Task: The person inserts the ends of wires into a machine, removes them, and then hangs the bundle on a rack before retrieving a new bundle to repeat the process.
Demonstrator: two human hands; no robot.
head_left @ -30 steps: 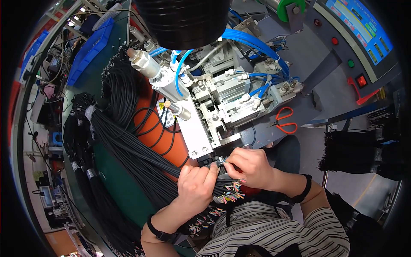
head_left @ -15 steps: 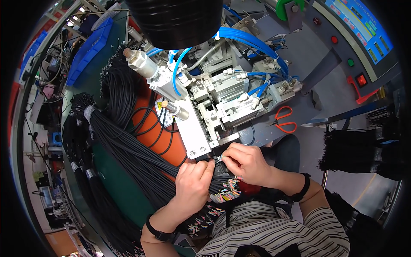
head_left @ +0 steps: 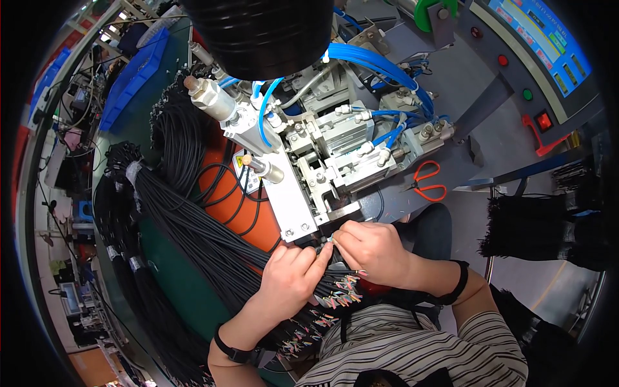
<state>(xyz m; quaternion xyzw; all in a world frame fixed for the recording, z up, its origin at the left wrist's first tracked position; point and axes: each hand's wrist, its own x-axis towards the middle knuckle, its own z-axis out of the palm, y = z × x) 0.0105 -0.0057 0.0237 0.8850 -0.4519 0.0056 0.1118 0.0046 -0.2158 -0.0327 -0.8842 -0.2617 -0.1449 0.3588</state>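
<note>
Just below the front of a metal clamping fixture (head_left: 290, 200), my two hands meet at the end of a black cable, whose pale tip (head_left: 329, 240) shows between the fingertips. My left hand (head_left: 288, 282) is closed round the cable, its index finger stretched toward the tip; the grip itself is mostly hidden. Pinched at the tip are the thumb and fingers of my right hand (head_left: 375, 255). Under and beside my left hand runs a thick bundle of black cables (head_left: 193, 200), with stripped, multicoloured wire ends (head_left: 342, 295) fanning out near my body.
Orange-handled scissors (head_left: 429, 181) lie right of the fixture. A control panel with a screen (head_left: 541, 45) stands at the far right. Blue air hoses (head_left: 380, 58) cross the machine, and a black cylinder (head_left: 261, 32) hangs overhead. At left are a blue tray (head_left: 135, 77) and more cable bundles (head_left: 122, 226).
My left index finger has stretched out to the right, up to the cable tip. My right hand has shifted slightly, and less of the tip shows between the hands.
</note>
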